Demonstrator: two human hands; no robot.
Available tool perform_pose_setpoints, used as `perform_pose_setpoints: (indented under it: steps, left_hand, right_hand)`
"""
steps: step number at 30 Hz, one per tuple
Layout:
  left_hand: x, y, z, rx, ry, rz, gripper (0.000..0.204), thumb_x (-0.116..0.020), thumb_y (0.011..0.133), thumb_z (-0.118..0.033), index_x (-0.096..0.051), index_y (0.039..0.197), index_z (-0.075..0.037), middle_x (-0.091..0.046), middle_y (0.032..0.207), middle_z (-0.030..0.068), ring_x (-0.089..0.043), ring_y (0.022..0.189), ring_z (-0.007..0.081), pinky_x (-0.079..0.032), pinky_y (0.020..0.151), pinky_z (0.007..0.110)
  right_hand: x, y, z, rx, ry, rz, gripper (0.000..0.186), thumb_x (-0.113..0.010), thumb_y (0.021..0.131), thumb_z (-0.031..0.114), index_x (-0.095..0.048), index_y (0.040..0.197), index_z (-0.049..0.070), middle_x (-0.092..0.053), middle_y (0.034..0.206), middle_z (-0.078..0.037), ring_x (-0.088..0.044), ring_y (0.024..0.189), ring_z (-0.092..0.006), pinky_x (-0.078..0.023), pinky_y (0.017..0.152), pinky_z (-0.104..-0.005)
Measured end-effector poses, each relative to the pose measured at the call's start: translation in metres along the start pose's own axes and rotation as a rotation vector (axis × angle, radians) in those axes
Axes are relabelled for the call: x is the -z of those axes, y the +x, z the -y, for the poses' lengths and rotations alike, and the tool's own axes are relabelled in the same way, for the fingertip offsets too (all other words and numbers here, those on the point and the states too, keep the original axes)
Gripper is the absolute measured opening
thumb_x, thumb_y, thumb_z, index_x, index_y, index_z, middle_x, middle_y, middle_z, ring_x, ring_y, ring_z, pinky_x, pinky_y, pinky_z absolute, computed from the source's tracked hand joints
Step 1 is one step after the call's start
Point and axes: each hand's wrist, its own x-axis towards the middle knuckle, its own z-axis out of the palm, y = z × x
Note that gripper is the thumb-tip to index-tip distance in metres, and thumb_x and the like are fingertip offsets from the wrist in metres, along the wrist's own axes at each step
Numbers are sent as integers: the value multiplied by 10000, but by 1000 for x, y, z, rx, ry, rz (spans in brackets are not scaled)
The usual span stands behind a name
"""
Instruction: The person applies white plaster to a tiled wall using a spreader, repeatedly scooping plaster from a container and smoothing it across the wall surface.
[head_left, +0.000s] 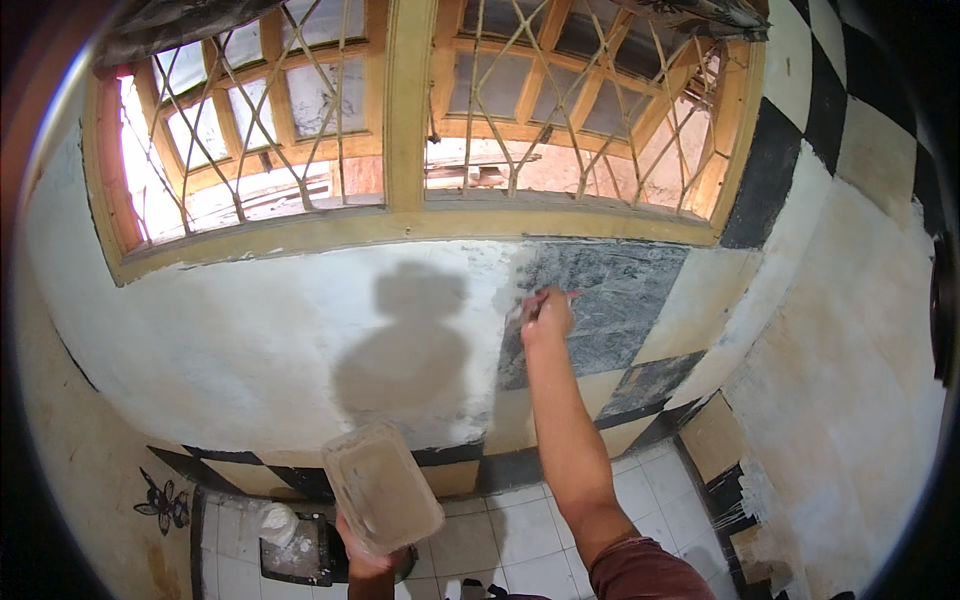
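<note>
My right hand (548,315) is closed around what looks like a putty knife (518,314), its edge at the wall and a reddish end showing past my fist. It is blurred, so its exact shape is hard to see. The hand works where smooth white putty (240,340) meets a dark grey painted patch (610,300) below the window. Low on the left, my left hand (358,550) grips a rectangular translucent plastic container (384,490) from beneath. Whitish residue coats the container, which is tilted and held away from the wall.
Above is a yellow wooden window frame (405,120) with metal grilles and open shutters. Dark cloth (180,25) hangs at its top. On the tiled floor (520,560), a white bag-like thing (278,522) rests on a dark stand (297,560). A side wall (850,330) rises at right.
</note>
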Motion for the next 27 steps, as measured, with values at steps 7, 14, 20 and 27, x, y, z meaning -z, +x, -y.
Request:
perform_pose_setpoints:
  steps: [7, 14, 20, 27]
  left_hand:
    - [29, 7, 25, 164, -162, -5, 534, -544, 873, -481, -558, 1312, -178, -630, 1237, 24, -604, 1137, 266, -479, 962, 485]
    - [51, 2, 36, 6, 516, 57, 654, -793, 709, -401, -568, 1270, -150, -643, 1209, 22, -612, 1131, 214, -464, 993, 444]
    - [22, 2, 10, 63, 28, -45, 656, -781, 727, -386, -557, 1268, -90, -648, 1185, 41, -655, 1041, 212, -552, 862, 440]
    - [23, 1, 19, 217, -31, -3, 501, -641, 859, -330, -531, 1292, -103, -638, 1170, 42, -646, 1015, 223, -566, 817, 406]
  right_hand:
    - [-31, -68, 65, 461, -205, 251, 90, -553, 810, -36, -513, 845, 36, -519, 706, -44, -549, 576, -164, -458, 468, -291]
    - [128, 26, 29, 1485, -2020, 1031, 152, -626, 788, 105, -598, 936, 85, -612, 959, -105, -637, 813, -322, -554, 659, -429]
    - [128, -29, 40, 1553, -1749, 1103, 161, -618, 749, 69, -599, 907, 98, -577, 915, -82, -626, 804, -295, -540, 626, -385]
    - [79, 17, 57, 1744, -1836, 1090, 153, -586, 797, 112, -580, 948, 93, -560, 876, -94, -630, 777, -294, -559, 653, -389]
